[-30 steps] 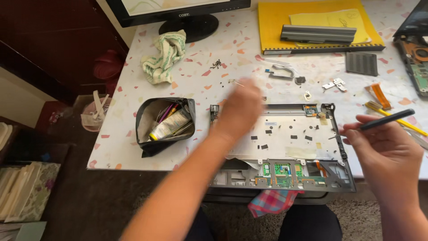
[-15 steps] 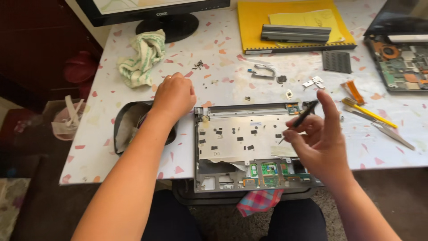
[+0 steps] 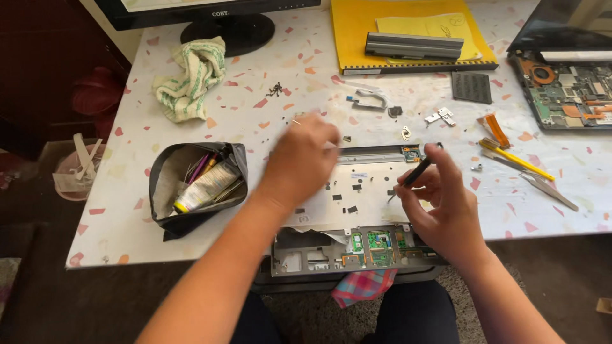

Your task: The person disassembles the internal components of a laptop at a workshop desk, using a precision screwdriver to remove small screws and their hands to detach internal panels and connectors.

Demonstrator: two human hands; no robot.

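Note:
A grey laptop top cover [image 3: 363,191] lies upside down at the table's near edge, its white keyboard backing and small green boards showing. My left hand [image 3: 299,159] hovers, blurred, over its upper left corner; I cannot tell whether it holds anything. My right hand [image 3: 446,204] grips a black screwdriver [image 3: 415,172], its tip pointing down onto the white backing at the right side.
An open black pouch [image 3: 191,185] of tools sits at left. A striped cloth [image 3: 191,76], monitor base [image 3: 229,28], yellow notebook [image 3: 357,38] with a grey battery [image 3: 414,44], loose screws [image 3: 275,89], brackets, yellow tools [image 3: 513,159] and an opened laptop base [image 3: 567,83] lie around.
My left hand has moved right from beside the pouch to the cover's upper left corner. My right hand lowered the screwdriver tip onto the white backing.

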